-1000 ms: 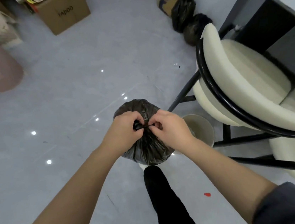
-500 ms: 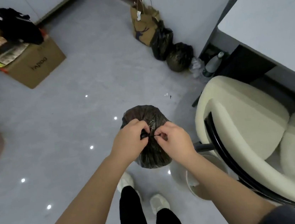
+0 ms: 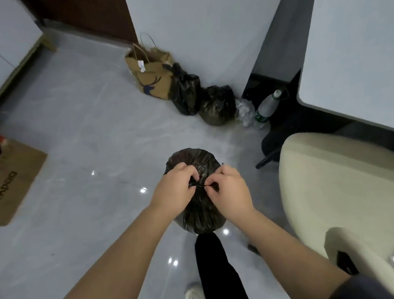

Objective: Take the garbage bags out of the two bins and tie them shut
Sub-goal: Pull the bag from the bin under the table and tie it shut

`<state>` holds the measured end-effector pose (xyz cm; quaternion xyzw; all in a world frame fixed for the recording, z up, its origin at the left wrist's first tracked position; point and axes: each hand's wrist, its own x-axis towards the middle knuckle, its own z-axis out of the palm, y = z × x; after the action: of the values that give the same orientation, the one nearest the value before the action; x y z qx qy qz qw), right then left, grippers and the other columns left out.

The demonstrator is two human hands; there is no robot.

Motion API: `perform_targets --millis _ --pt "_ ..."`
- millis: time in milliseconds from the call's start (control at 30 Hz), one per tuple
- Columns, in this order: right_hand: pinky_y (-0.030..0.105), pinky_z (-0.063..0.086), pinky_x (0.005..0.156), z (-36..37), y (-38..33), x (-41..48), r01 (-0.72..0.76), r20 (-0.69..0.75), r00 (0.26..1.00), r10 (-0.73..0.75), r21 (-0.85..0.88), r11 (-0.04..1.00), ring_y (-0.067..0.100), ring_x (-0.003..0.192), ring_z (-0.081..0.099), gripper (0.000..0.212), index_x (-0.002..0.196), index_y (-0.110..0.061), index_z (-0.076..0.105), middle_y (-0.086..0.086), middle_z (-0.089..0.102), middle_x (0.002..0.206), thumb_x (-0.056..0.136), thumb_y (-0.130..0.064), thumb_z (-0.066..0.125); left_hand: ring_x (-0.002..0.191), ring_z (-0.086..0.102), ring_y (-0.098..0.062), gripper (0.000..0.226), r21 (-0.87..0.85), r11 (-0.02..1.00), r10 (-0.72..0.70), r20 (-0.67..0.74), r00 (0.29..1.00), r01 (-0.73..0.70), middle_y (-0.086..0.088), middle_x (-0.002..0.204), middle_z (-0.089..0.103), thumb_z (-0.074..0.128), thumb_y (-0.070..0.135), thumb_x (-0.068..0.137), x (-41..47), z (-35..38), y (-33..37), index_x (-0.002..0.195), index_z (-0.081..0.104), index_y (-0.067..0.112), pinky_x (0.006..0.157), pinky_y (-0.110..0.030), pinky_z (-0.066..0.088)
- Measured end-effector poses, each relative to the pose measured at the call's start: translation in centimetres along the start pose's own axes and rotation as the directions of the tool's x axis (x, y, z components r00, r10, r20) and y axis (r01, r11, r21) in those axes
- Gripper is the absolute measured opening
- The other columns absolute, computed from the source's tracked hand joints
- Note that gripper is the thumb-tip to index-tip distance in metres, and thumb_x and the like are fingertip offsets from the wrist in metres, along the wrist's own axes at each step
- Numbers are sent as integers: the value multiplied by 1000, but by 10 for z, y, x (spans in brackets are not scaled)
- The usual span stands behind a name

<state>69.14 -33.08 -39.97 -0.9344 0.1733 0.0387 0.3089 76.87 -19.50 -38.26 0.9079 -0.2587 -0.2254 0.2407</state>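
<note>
A full black garbage bag (image 3: 200, 214) hangs in front of me above the grey floor. My left hand (image 3: 175, 193) pinches the gathered plastic at the bag's top from the left. My right hand (image 3: 231, 192) pinches the other end of the twisted neck from the right. A thin strand of plastic stretches between the two hands. Two more black garbage bags, one (image 3: 185, 93) beside the other (image 3: 218, 105), lie on the floor against the far wall. No bin is in view.
A brown paper bag (image 3: 151, 76) stands by the wall. A plastic bottle (image 3: 266, 108) leans next to the table's dark base. A cream chair (image 3: 340, 191) stands at my right under a white table (image 3: 364, 41). A cardboard box (image 3: 4, 183) sits at left.
The view has swung up and away from the chair; the pale bin seen earlier is out of sight. Both hands have kept their pinch on the bag's neck, and the far wall's bags came into view.
</note>
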Motion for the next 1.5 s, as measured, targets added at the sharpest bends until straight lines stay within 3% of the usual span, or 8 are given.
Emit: perform_targets --millis 167,367,500,833,1067,1233,1367,1500 --pt "28 30 79 31 19 108 -79 29 996 82 -85 993 19 105 49 12 93 -23 73 -4 54 107 85 -25 64 85 57 -17 18 32 999 10 82 997 -13 4 101 53 63 11 83 114 0 -42 99 61 20 73 -32 50" --pt "34 40 92 78 58 223 -200 112 972 208 -86 976 20 119 42 17 97 -24 73 -5 51 125 88 -23 58 90 57 -20 19 59 998 -9 219 976 -5 1 105 54 62 10 83 241 25 -91 101 61 17 75 -31 48" --pt "37 43 95 117 86 294 -270 155 949 274 -45 962 25 120 43 19 96 -21 73 -3 51 131 89 -18 55 93 57 -22 21 61 998 -20 262 965 4 -1 107 53 60 6 83 317 50 -126 102 60 16 80 -34 49" --pt "24 43 90 208 172 424 -341 167 930 328 59 938 21 107 60 17 93 -9 75 4 58 127 86 -11 60 97 59 -23 20 91 991 68 295 953 -99 -6 110 57 61 6 82 469 128 -204 101 63 13 86 -32 48" --pt "7 29 86 249 205 492 -382 59 924 378 202 902 20 110 56 14 94 -3 73 8 56 125 88 -6 61 93 59 -23 19 65 992 99 172 980 -111 -8 107 57 63 8 82 538 155 -237 101 63 12 83 -31 47" --pt "13 36 89 269 231 517 -442 35 894 446 232 866 18 112 56 13 96 -4 69 7 51 131 89 -7 58 105 57 -24 31 41 995 86 214 973 -96 -10 117 56 60 6 85 566 180 -254 116 61 10 94 -30 45" --pt "25 36 107 270 240 508 -461 100 887 451 241 854 22 128 47 30 119 -7 62 9 44 143 89 -6 57 123 48 -27 52 16 999 35 314 949 -42 -12 134 48 56 4 86 569 188 -262 136 45 14 105 -32 36" --pt "29 33 113 258 237 496 -473 163 881 444 265 841 21 135 40 49 137 -12 48 9 37 150 89 -4 55 129 43 -29 67 -3 1000 19 355 935 -19 -12 142 41 56 5 86 563 177 -258 146 29 18 108 -37 36"
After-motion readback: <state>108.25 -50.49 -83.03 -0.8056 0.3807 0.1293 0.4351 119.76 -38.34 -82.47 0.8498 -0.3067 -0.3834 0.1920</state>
